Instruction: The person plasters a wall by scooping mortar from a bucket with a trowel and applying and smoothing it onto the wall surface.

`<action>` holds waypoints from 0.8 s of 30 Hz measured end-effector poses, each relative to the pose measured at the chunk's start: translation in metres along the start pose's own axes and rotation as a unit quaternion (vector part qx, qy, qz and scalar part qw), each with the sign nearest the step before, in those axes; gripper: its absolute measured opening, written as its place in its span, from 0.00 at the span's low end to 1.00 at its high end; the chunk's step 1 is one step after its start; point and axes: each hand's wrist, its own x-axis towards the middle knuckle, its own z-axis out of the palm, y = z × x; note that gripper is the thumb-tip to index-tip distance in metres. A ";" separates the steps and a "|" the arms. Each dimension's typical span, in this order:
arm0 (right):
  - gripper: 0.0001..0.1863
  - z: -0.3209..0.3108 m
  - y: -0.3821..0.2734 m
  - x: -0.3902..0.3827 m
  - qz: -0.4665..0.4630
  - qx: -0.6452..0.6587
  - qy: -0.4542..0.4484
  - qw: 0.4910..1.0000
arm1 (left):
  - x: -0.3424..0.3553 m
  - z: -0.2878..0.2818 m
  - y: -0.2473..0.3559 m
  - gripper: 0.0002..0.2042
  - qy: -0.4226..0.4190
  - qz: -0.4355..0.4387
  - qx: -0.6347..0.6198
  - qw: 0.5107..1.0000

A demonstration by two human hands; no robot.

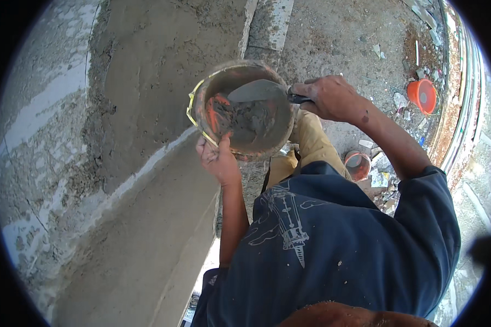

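A round mortar-caked bucket (282, 131) stands in front of me, with orange showing through inside its wall. Wet grey mortar (248, 121) lies at its bottom. My left hand (218, 157) grips the near left rim, where a yellowish band or handle (190, 103) runs along the edge. In my right hand (333, 98) is the dark handle of a trowel. The trowel's flat grey blade (256, 91) reaches into the bucket over the mortar, pointing left. What supports the bucket from below is hidden.
On the left, fresh grey mortar (147, 71) covers a wall surface, with a rough, patchy band (43, 158) beyond. A smooth ledge (131, 240) runs at lower left. An orange bucket (421, 95) and a second small bucket (358, 165) stand among rubble on the right.
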 end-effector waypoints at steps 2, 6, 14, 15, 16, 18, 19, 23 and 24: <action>0.19 -0.026 -0.030 0.003 0.048 -0.123 -0.007 0.991 | 0.002 -0.002 0.047 0.17 -0.023 0.116 -0.066 0.991; 0.18 -0.042 -0.104 0.008 0.078 -0.183 -0.093 0.976 | -0.008 -0.004 0.124 0.23 -0.060 0.208 -0.206 0.954; 0.11 -0.097 -0.188 -0.014 -0.044 -0.179 0.202 0.962 | -0.036 -0.073 0.206 0.25 -0.069 0.310 -0.237 0.918; 0.11 -0.099 -0.200 -0.017 -0.083 -0.254 0.136 0.954 | -0.039 -0.080 0.212 0.25 -0.085 0.343 -0.245 0.903; 0.12 -0.101 -0.211 -0.020 -0.136 -0.321 0.033 0.937 | -0.043 -0.087 0.218 0.25 -0.098 0.335 -0.272 0.897; 0.12 -0.107 -0.229 -0.026 -0.114 -0.283 0.107 0.946 | -0.054 -0.101 0.223 0.25 -0.109 0.325 -0.297 0.891; 0.12 -0.108 -0.237 -0.028 -0.086 -0.243 0.176 0.950 | -0.059 -0.106 0.225 0.25 -0.101 0.328 -0.289 0.893; 0.13 -0.093 -0.259 -0.032 -0.151 -0.343 0.142 0.916 | -0.056 -0.116 0.226 0.24 -0.048 0.373 -0.281 0.883; 0.13 -0.093 -0.263 -0.031 -0.174 -0.341 0.080 0.920 | -0.056 -0.120 0.224 0.24 -0.043 0.388 -0.285 0.876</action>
